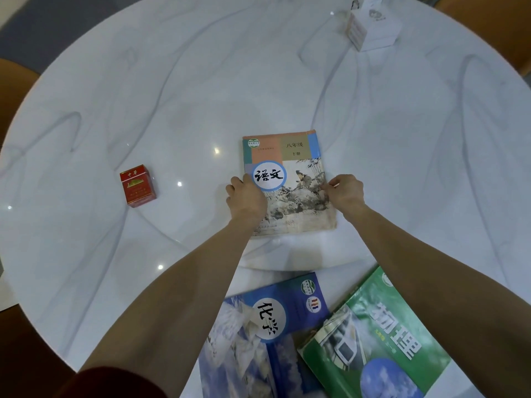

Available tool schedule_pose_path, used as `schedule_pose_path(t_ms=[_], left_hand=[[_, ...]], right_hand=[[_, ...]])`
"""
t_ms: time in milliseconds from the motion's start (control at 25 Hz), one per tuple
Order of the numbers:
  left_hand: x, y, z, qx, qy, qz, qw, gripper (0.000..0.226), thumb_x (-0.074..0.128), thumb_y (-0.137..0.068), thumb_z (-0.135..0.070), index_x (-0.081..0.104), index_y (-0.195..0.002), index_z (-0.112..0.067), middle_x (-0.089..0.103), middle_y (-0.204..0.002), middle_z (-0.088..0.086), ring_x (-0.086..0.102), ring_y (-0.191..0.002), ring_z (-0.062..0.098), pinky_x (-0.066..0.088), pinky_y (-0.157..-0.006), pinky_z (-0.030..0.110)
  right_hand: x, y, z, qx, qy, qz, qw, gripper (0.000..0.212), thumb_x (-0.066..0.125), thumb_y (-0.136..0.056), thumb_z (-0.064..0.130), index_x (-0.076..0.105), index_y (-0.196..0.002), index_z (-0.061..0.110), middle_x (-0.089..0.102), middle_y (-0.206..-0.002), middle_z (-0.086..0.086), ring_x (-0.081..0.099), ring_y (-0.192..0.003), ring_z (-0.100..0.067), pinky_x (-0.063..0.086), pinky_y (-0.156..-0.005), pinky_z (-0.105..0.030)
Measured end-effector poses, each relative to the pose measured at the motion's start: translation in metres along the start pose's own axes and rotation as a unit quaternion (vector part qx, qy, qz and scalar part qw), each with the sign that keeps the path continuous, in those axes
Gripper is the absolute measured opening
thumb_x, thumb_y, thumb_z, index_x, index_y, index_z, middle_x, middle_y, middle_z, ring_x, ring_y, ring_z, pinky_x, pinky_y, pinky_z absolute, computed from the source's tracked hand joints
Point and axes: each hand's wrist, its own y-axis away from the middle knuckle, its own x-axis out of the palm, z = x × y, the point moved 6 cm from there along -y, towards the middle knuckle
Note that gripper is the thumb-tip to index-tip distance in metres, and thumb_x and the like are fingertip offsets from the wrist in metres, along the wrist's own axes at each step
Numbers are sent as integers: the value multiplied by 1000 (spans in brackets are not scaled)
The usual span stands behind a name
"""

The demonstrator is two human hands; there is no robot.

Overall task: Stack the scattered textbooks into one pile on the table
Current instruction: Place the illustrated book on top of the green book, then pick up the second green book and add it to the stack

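A worn textbook with a painted landscape cover (290, 168) lies flat near the middle of the round marble table (172, 96). My left hand (247, 198) grips its left edge, thumb on the cover. At the opposite edge, my right hand (346, 192) pinches the book's right side. Closer to me lie two more textbooks: a blue one (258, 340) with a snowy mountain, and a green one (379, 337) with a train, whose corner overlaps the blue book's right edge.
A red cigarette pack (138, 185) stands left of the held book. A white tissue box (370, 27) sits at the table's far right. Brown chair backs (14, 79) show past the table edge at left and far right.
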Motion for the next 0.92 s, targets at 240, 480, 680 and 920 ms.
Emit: schedule_pose_path(t_ms=[240,480,680,920], left_hand=[[-19,37,-45,229,-87,-13,970,32,41,-96,-23,62,-116,-9,60,-119,12,53,-115,31,41,-93,41],[-11,96,-94,377,-116,16,919,30,42,-94,-22,61,-111,-6,59,-119,15,55,-110,34,47,-84,41],[14,141,-117,446,-150,59,881,34,40,-95,-27,59,-117,-9,61,-118,13,57,-110,32,47,-86,41],[57,194,-120,491,-151,120,850,35,38,-97,-27,56,-121,-10,61,-118,12,59,-106,31,47,-85,40]], right_hand=[[-27,47,-12,-53,133,-24,989,28,47,-92,19,64,-106,4,64,-110,-18,60,-99,-37,50,-79,-36],[-57,97,-43,-84,225,-92,966,29,43,-92,17,63,-107,2,63,-107,-18,60,-97,-36,50,-80,-38],[-76,140,-84,-55,264,-132,954,30,44,-92,19,63,-108,4,63,-105,-15,59,-97,-34,45,-80,-38],[-74,198,-156,32,251,-136,958,29,44,-92,21,62,-108,5,62,-105,-15,56,-98,-34,45,-81,-40]])
